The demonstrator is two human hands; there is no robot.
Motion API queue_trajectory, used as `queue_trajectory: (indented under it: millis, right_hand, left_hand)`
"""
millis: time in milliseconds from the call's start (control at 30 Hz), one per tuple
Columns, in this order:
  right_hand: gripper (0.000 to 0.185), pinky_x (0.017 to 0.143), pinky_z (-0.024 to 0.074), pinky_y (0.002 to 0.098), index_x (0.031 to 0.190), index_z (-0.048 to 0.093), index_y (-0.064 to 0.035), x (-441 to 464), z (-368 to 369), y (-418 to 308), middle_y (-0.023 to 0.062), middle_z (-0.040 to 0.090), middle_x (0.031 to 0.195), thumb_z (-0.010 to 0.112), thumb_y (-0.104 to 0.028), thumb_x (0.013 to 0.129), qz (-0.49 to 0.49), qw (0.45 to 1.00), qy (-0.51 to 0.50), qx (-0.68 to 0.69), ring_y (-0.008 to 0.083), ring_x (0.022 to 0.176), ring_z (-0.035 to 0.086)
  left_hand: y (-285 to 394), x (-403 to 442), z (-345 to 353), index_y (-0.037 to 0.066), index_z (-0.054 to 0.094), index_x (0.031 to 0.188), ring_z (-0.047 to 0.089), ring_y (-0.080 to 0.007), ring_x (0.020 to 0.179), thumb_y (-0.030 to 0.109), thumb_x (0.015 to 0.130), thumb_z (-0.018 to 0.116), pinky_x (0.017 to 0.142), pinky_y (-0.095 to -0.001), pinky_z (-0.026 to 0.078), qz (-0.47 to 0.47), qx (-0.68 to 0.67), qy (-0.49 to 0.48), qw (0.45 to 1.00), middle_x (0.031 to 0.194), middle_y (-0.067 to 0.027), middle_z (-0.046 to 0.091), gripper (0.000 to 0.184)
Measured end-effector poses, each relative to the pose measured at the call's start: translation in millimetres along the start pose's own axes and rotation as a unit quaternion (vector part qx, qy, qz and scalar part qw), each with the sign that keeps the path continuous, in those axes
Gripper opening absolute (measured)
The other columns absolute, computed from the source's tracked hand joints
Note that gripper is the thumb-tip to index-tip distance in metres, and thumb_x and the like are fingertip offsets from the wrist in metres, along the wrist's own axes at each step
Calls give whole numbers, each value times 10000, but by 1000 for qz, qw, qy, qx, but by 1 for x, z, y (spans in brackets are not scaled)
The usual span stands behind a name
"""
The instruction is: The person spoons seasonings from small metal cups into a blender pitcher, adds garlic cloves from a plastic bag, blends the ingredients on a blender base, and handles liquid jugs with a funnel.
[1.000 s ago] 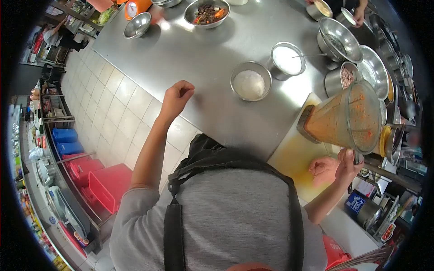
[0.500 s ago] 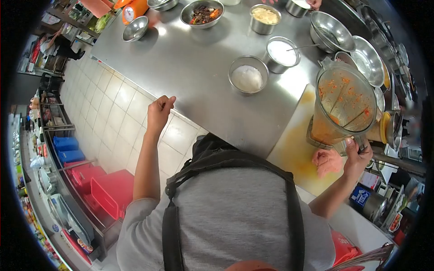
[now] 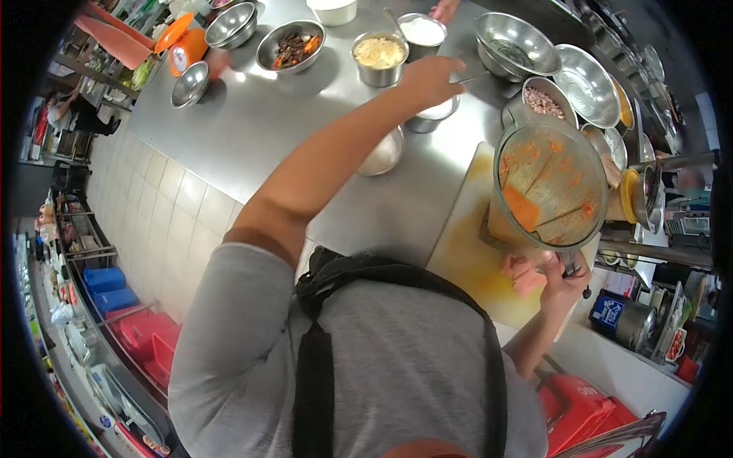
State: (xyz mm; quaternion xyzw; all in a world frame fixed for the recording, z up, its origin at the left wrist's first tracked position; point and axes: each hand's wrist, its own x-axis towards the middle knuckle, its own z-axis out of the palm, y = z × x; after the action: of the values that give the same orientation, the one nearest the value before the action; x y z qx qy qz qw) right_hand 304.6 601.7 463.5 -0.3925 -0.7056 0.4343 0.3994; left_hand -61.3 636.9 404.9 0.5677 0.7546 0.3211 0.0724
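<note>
My right hand (image 3: pixel 563 281) is closed round the handle of a blender jug (image 3: pixel 553 179), whose walls are smeared with orange residue. The jug stands over a stained cutting board (image 3: pixel 462 229), and a pink cloth (image 3: pixel 523 275) lies beside my fingers. Stretched across the table, my left hand (image 3: pixel 431 82) is above a metal pot of white powder (image 3: pixel 439 114). A thin spoon handle (image 3: pixel 475 78) shows at its fingertips; whether they grip it is hidden. My forearm partly covers a second metal pot (image 3: pixel 384 155).
Beyond my left hand are a pot of yellowish flakes (image 3: pixel 379 53), a bowl of dark and orange pieces (image 3: pixel 292 49) and an orange scale (image 3: pixel 185 53). Metal bowls (image 3: pixel 519 46) crowd the right side. Another person's hand (image 3: pixel 444 11) is at the far edge.
My left hand has moved from beside the table edge out over the white powder pot. My right hand stays on the jug handle. The view has shifted, showing a bowl of pinkish pieces behind the jug.
</note>
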Motion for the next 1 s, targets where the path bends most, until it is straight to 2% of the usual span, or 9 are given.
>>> queue_trajectory:
  millis: [100,233,300,500,533,600,733,833,1000]
  right_hand:
    - [248,522,252,204,678,531,-39,-4,-4,2,-55,454,605,757,-113,749,32,999,16,-3,55,569,355]
    - [313,502,256,212,648,470,-55,-6,-16,11,-49,444,570,742,-148,771,0,1000,0,-17,60,542,360]
    - [216,539,289,192,758,575,-21,-8,-18,15,-69,474,632,759,-135,742,26,1000,4,14,41,579,381]
    - [199,541,276,193,798,594,-7,6,0,-2,-62,512,665,744,-131,757,51,996,-13,70,35,593,384]
    - [200,479,400,239,682,493,-6,12,-5,-1,50,549,585,661,-14,791,2,999,-45,-21,114,512,523]
    - [207,462,392,237,673,489,-10,18,7,-19,48,541,576,660,-6,791,26,999,-46,-5,112,495,515]
    - [265,430,380,233,634,467,-21,22,16,-25,33,510,547,687,7,780,15,997,-72,8,102,465,499]
    - [291,426,386,238,628,457,-27,19,19,-25,28,494,530,706,0,776,-12,995,-97,-13,103,459,500]
    - [288,395,378,244,637,447,-33,19,22,-23,28,482,514,691,17,783,18,995,-73,59,106,429,493]
  left_hand:
    - [18,44,25,141,626,1093,613,-263,948,352,834,594,793,-388,483,-35,93,-130,987,963,-102,650,336]
    - [17,54,21,124,630,1072,601,-272,973,373,870,536,804,-395,479,-6,146,-164,976,1018,-104,637,334]
    - [15,38,-3,101,649,1008,612,-283,939,374,890,507,785,-409,477,45,133,-84,987,968,-99,654,330]
    - [-3,-39,-45,58,641,944,593,-185,594,195,893,585,568,-290,454,30,-124,63,990,672,-78,613,156]
    - [1,-53,-48,58,641,944,593,-185,594,195,893,585,568,-290,454,33,-127,58,990,672,-78,613,156]
    - [4,-76,-52,11,638,995,568,-93,681,154,944,517,613,-236,460,-14,-199,109,974,772,-46,629,194]
    - [-14,-94,-48,-9,592,1003,590,-121,689,165,964,484,620,-252,483,-105,-332,146,926,779,-81,623,209]
    - [-13,-99,-67,-41,586,975,608,-132,651,152,958,494,591,-250,501,-67,-430,216,874,762,-111,643,215]
    - [3,-110,-85,-48,588,979,635,-169,713,152,967,479,644,-288,520,4,-365,216,906,802,-128,650,228]
